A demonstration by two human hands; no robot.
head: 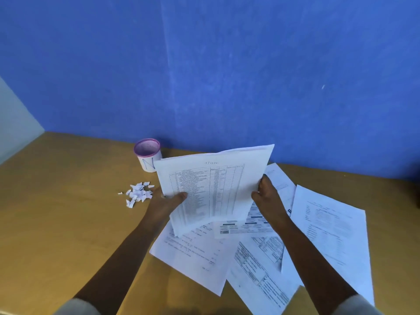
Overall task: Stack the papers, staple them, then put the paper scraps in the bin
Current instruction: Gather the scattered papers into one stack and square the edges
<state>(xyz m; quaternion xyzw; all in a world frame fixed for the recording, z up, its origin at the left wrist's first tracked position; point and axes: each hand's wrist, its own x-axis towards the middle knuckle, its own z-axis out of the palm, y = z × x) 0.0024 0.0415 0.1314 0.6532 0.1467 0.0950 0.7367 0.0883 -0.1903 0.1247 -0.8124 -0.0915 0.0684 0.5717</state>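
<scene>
I hold a small stack of printed papers (213, 187) upright above the table, its lower edge near the sheets below. My left hand (168, 201) grips its left edge, thumb on the front. My right hand (267, 196) grips the right edge. Several loose printed sheets (327, 226) lie spread on the wooden table (68, 212) under and to the right of my hands. A pile of white paper scraps (138, 193) lies left of the stack. A small round bin (147, 154) with a purple rim stands behind the scraps near the wall. No stapler is in view.
A blue wall (227, 64) runs along the table's far edge. The table's left side (45, 189) is bare wood. Loose sheets (195, 258) reach close to the near edge at the right.
</scene>
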